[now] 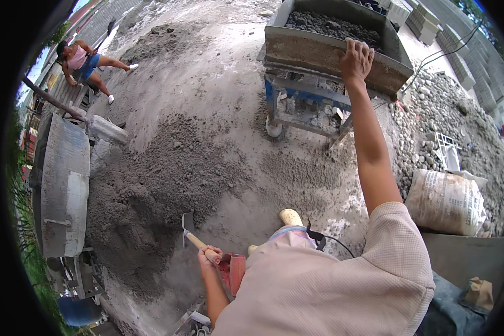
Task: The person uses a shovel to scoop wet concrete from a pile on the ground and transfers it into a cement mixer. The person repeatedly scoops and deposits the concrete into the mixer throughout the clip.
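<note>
Powdery ground [207,78] bears a crumbly heap [176,168], the left hand [208,256] clamping its fingers round a wooden-handled tool [196,241], the right hand [356,60] hooking its over a metal trough [305,50].

At lower centre, the handle [196,241] is showing pale, smooth-looking wood, while the thin blade [189,222] at its end is looking like dull metal. At upper right, the trough [302,51] is showing rough, stained, matt metal. Left of centre, the mound [176,171] is looking coarse and grainy. At far left, the drum [64,179] is presenting scuffed, matt metal. At right, the sack [443,203] is looking like wrinkled woven plastic; at the bottom, the shirt [330,285] is showing matt, finely textured cloth.
</note>
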Demonstrator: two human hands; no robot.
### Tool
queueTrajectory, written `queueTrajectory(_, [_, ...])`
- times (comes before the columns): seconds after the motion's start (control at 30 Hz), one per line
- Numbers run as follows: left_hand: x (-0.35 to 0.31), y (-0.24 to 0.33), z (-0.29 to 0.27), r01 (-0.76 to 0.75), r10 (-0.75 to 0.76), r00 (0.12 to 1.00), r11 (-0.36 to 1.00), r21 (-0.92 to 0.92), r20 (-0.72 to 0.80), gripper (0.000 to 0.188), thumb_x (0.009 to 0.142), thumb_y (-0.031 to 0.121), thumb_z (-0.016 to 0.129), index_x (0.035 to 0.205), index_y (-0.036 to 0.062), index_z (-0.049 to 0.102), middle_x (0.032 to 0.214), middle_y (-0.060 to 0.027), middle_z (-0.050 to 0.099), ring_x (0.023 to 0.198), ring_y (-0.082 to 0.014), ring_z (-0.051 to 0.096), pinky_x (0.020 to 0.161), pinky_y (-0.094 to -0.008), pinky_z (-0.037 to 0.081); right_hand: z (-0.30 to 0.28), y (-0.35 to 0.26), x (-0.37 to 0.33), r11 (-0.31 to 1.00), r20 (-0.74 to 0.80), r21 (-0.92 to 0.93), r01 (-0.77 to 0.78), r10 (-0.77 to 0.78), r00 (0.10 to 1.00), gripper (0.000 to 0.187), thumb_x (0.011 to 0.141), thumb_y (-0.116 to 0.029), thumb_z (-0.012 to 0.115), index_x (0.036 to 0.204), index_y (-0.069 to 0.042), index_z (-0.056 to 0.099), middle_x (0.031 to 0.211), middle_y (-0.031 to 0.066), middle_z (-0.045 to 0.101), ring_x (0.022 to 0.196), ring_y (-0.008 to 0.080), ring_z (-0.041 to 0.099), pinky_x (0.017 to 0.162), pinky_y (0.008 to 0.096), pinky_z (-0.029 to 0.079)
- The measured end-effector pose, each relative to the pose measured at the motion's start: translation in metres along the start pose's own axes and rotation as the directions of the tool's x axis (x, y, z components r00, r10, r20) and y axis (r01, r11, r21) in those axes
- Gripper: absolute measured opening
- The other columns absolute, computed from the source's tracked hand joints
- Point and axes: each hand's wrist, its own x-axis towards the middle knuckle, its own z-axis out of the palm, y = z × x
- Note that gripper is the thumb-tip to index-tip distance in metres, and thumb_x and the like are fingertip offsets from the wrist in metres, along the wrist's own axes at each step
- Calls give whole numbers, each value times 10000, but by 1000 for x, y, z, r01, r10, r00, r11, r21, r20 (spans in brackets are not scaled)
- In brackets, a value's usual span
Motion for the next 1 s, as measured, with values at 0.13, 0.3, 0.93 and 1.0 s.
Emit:
queueTrajectory(0.13, [-8, 8, -8, 61, -58, 998, 996, 67, -38, 118, 619, 135, 492, 662, 44, 431, 568, -75, 465, 507, -216, 473, 497, -336, 424, -4, 1, -2, 999, 8, -34, -2, 2, 1000, 396, 655, -292, 610, 987, -153, 445, 995, 27, 462, 1016, 223, 370, 907, 385, 240])
queueTrajectory(0.3, [-9, 27, -43, 112, -65, 977, 966, 232, -202, 327, 677, 246, 541, 884, 17, 433, 742, -117, 513, 635, -230, 529, 603, -371, 440, -4, -21, -4, 1000, 24, 15, 8, -8, 1000, 413, 659, -285, 604, 1013, -157, 433, 1015, 34, 453, 1035, 235, 360, 900, 383, 244])
queueTrajectory(0.93, [-309, 55, 265, -844, -269, -433, 456, -283, 860, 132, 764, 149, 515, 876, 103, 569, 792, -47, 530, 747, -177, 493, 807, -341, 275, 4, -22, 2, 971, 165, -237, 18, 22, 986, 398, 758, -335, 468, 1115, -180, 384, 1121, 42, 430, 1077, 233, 341, 872, 362, 276])
queueTrajectory(1.0, [-313, 44, 260, -854, 211, -129, 473, -217, 969, 204, 821, 126, 401, 678, 121, 546, 696, 10, 486, 608, -103, 467, 752, -327, 305, -6, -32, -1, 924, 271, -382, -3, 115, 956, 362, 791, -335, 384, 1127, -202, 382, 1140, 31, 426, 1085, 229, 345, 872, 370, 268])
